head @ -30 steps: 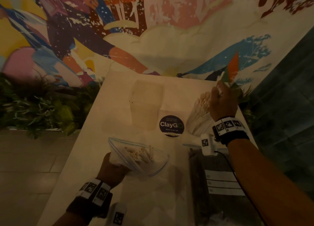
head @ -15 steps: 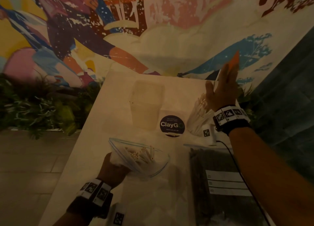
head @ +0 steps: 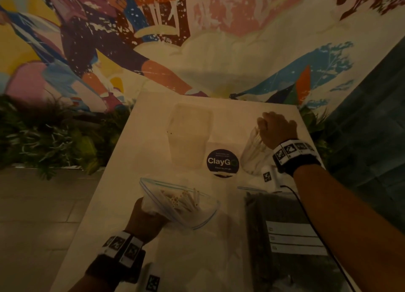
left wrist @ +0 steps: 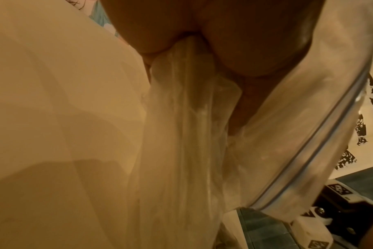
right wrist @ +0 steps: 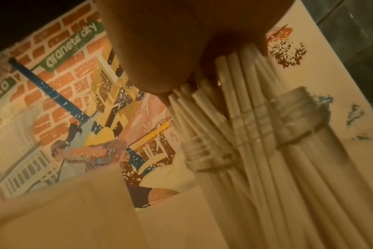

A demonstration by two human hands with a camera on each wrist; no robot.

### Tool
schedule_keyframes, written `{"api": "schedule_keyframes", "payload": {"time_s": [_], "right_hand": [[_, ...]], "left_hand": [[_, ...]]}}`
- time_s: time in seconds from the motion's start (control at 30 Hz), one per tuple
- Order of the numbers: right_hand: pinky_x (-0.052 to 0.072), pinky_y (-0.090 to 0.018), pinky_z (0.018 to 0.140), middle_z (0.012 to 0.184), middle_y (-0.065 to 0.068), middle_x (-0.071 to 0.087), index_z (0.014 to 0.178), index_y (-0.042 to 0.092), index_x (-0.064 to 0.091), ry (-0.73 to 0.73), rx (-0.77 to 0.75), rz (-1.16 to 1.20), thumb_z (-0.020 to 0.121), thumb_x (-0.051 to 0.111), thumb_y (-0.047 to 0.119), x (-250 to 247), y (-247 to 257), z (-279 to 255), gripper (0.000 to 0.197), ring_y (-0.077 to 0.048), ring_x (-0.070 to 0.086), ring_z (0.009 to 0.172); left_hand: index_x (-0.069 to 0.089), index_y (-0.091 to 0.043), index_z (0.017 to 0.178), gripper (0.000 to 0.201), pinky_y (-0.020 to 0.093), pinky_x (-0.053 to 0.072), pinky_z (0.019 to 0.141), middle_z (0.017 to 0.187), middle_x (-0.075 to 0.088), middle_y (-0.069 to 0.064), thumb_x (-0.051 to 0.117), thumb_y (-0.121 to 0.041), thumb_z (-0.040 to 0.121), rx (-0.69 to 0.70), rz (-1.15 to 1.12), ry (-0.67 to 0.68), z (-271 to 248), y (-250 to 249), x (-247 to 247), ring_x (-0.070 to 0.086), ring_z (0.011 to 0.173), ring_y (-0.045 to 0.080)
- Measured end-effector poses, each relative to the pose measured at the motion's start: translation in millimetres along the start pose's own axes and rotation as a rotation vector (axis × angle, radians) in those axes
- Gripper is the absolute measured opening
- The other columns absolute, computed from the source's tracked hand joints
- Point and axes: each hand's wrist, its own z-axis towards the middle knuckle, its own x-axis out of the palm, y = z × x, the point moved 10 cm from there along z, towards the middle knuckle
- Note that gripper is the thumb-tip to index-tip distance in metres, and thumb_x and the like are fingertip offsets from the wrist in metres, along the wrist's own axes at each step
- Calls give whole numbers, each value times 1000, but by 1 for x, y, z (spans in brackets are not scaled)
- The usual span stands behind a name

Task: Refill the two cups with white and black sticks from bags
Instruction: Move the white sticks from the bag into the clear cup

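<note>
A clear cup (head: pixel 252 160) at the table's right holds a bundle of white sticks (head: pixel 255 139). My right hand (head: pixel 277 129) lies on top of them, palm pressed on the stick tips (right wrist: pixel 241 80) above the cup's ribbed rim (right wrist: pixel 298 121). A second clear cup (head: pixel 190 136), empty, stands in the middle at the back. My left hand (head: pixel 149 217) grips the bunched side of an open zip bag (head: pixel 186 206) (left wrist: pixel 192 134) with a few white sticks (head: pixel 182 200) inside. A bag of black sticks (head: pixel 285 230) lies flat at the front right.
A round dark ClayGo sticker (head: pixel 222 162) sits on the white table (head: pixel 122 204) between the two cups. Plants (head: pixel 54 142) line the table's left side, below a painted mural wall (head: pixel 197 39). A dark tiled wall (head: pixel 372 127) stands at the right.
My right hand held a stick above the cup, rose with its fingers straight, then dropped onto the stick tops. The left hand and its bag stayed put.
</note>
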Motion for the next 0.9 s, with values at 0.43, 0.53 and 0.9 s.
{"api": "schedule_keyframes", "payload": {"time_s": [0.43,0.53,0.9], "right_hand": [[40,-49,87,118,-18,55,115,8,54,-278,-13,69,88,52,25,-6,6,-18,33,-39,47,110],[36,-49,94,132,-14,44,130,9,41,-85,-18,-102,90,45,36,11,8,-10,48,-34,38,122],[46,-39,97,124,-11,60,123,11,57,-306,-335,488,81,59,35,-42,74,-102,49,-24,57,111]], "left_hand": [[60,-66,85,41,22,54,72,88,66,-37,69,-47,50,8,30,20,1,-7,2,63,84,-12],[61,-65,85,37,30,56,77,91,66,-35,68,-49,52,5,54,15,0,-4,0,64,85,-6],[63,-63,83,39,31,56,75,83,67,-34,68,-49,48,-19,30,-5,-3,-5,0,65,82,-3]]}}
